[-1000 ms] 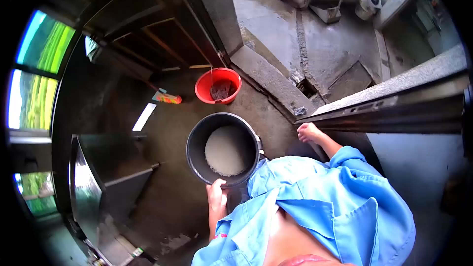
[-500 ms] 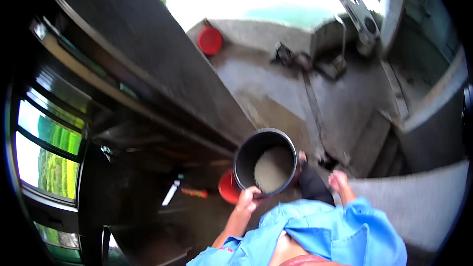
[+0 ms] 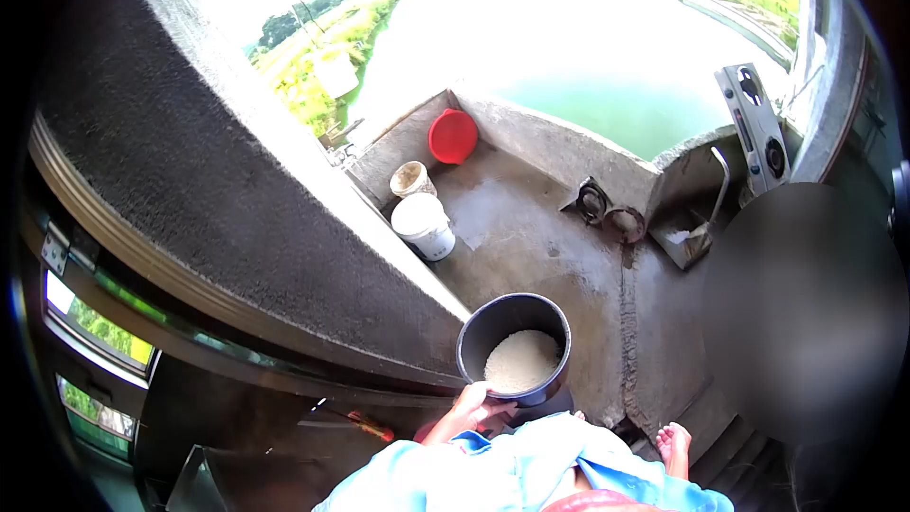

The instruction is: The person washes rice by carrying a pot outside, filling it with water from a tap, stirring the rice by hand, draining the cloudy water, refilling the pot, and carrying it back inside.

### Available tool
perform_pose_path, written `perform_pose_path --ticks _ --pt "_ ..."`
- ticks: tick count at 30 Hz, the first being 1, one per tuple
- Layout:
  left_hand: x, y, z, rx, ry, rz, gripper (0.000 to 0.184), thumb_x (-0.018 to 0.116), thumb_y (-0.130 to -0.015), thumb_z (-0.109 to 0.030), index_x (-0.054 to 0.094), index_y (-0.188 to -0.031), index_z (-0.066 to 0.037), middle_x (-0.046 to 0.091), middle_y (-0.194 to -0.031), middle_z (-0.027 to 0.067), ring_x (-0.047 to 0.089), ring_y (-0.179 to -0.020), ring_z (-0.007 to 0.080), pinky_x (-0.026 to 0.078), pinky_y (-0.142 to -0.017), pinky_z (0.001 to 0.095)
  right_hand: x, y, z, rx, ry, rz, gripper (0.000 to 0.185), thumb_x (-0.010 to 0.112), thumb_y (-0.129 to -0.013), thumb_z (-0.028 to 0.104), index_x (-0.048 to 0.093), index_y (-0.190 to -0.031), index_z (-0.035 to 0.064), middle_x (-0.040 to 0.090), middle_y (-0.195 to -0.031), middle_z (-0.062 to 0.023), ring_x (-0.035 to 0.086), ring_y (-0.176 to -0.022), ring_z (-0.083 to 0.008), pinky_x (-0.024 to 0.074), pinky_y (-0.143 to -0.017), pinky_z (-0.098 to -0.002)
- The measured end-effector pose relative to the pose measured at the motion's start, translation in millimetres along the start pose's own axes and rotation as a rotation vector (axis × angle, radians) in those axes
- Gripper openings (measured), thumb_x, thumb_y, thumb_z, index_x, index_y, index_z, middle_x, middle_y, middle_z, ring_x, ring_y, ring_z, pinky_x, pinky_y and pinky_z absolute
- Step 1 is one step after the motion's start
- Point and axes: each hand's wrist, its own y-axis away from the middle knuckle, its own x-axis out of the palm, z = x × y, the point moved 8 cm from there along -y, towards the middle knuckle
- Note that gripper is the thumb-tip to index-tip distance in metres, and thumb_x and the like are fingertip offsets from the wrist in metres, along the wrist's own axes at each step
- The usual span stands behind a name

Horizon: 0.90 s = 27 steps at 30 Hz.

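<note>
A dark round pot (image 3: 469,346) with pale grains (image 3: 522,361) in its bottom is held in front of my body, tilted a little. My left hand (image 3: 476,406) grips the pot's near rim, with the thumb over the edge. To the right, away from the pot, my right hand (image 3: 674,438) hangs by my side with its fingers curled and nothing visible in them. Light blue sleeves cover both arms.
Beyond the doorway, white buckets (image 3: 423,227) and a red basin (image 3: 453,137) stand by a low wall (image 3: 559,140). Farther right are a dustpan (image 3: 681,240), dark coiled items (image 3: 594,201) and an upright stove (image 3: 755,128). A thick door-side wall (image 3: 237,199) rises at left. A large grey blurred round area covers the right.
The view has moved from the dark room to the doorway, and the outer floor with buckets now shows. The pot has come along in my left hand. The red bucket inside is mostly hidden.
</note>
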Motion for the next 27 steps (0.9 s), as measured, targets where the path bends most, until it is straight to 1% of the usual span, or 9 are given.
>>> perform_pose_path --ticks 9,11,14,15,17,19,24,26,27 --pt "41 -132 -61 0.002 0.191 0.050 0.028 0.042 -0.069 0.001 0.044 -0.095 0.011 0.048 -0.098 0.0245 0.049 -0.094 0.0363 0.049 -0.078 0.0500 96 -54 97 -0.063 0.046 -0.018 0.011 0.045 -0.080 0.009 0.051 -0.089 0.0069 0.052 -0.066 -0.0054 0.052 -0.057 -0.0180 0.0453 -0.052 -0.0314" --pt "50 -157 -81 0.032 0.252 0.077 0.024 0.042 -0.067 0.002 0.047 -0.089 0.010 0.050 -0.094 0.0236 0.051 -0.090 0.0364 0.048 -0.078 0.0508 113 -81 113 -0.103 0.271 0.071 0.005 0.052 -0.072 0.009 0.057 -0.073 0.0073 0.056 -0.064 -0.0089 0.055 -0.056 -0.0224 0.0448 -0.049 -0.0360" --pt "58 -182 -114 0.069 0.363 0.070 0.024 0.041 -0.068 0.004 0.048 -0.090 0.011 0.052 -0.094 0.0238 0.053 -0.087 0.0358 0.048 -0.078 0.0504 149 -102 138 -0.066 0.545 0.101 0.005 0.050 -0.072 0.007 0.055 -0.070 0.0072 0.053 -0.061 -0.0081 0.051 -0.052 -0.0217 0.0424 -0.046 -0.0352" --pt "60 -188 -123 0.085 0.337 0.062 0.031 0.040 -0.068 0.001 0.047 -0.096 0.012 0.049 -0.103 0.0241 0.048 -0.097 0.0371 0.043 -0.085 0.0512 160 -113 146 -0.055 0.617 0.107 0.005 0.050 -0.072 0.007 0.054 -0.069 0.0071 0.052 -0.060 -0.0079 0.050 -0.050 -0.0214 0.0416 -0.045 -0.0349" --pt "58 -206 -140 0.072 0.390 0.026 0.030 0.040 -0.068 0.001 0.047 -0.095 0.012 0.049 -0.103 0.0239 0.049 -0.096 0.0371 0.043 -0.085 0.0501 185 -135 160 -0.025 0.751 0.123 0.006 0.048 -0.072 0.005 0.052 -0.067 0.0071 0.050 -0.058 -0.0074 0.048 -0.048 -0.0210 0.0400 -0.043 -0.0343" --pt "55 -221 -161 0.130 0.443 0.052 0.021 0.042 -0.068 0.004 0.047 -0.086 0.012 0.052 -0.095 0.0241 0.052 -0.088 0.0364 0.047 -0.079 0.0505 207 -159 174 0.012 0.877 0.131 0.008 0.047 -0.072 0.004 0.051 -0.065 0.0070 0.047 -0.056 -0.0069 0.045 -0.045 -0.0205 0.0384 -0.040 -0.0338" --pt "42 -254 -210 0.168 0.543 -0.023 0.019 0.041 -0.068 0.003 0.047 -0.084 0.012 0.052 -0.090 0.0245 0.052 -0.088 0.0377 0.047 -0.079 0.0505 303 -238 214 0.058 1.214 0.223 0.013 0.044 -0.071 0.001 0.047 -0.060 0.0068 0.042 -0.051 -0.0056 0.040 -0.038 -0.0193 0.0344 -0.035 -0.0323" --pt "30 -272 -231 0.179 0.605 -0.074 0.021 0.042 -0.068 0.003 0.047 -0.086 0.013 0.052 -0.092 0.0247 0.052 -0.088 0.0374 0.048 -0.079 0.0504 367 -283 240 -0.044 1.388 0.302 0.015 0.043 -0.071 0.000 0.046 -0.058 0.0067 0.040 -0.049 -0.0050 0.037 -0.035 -0.0188 0.0328 -0.033 -0.0318" --pt "29 -287 -239 0.165 0.650 -0.100 0.023 0.042 -0.068 0.002 0.047 -0.088 0.013 0.052 -0.093 0.0250 0.052 -0.088 0.0372 0.048 -0.079 0.0502 404 -325 261 -0.198 1.486 0.377 0.016 0.043 -0.071 0.000 0.045 -0.057 0.0067 0.039 -0.048 -0.0048 0.036 -0.034 -0.0186 0.0320 -0.032 -0.0315"
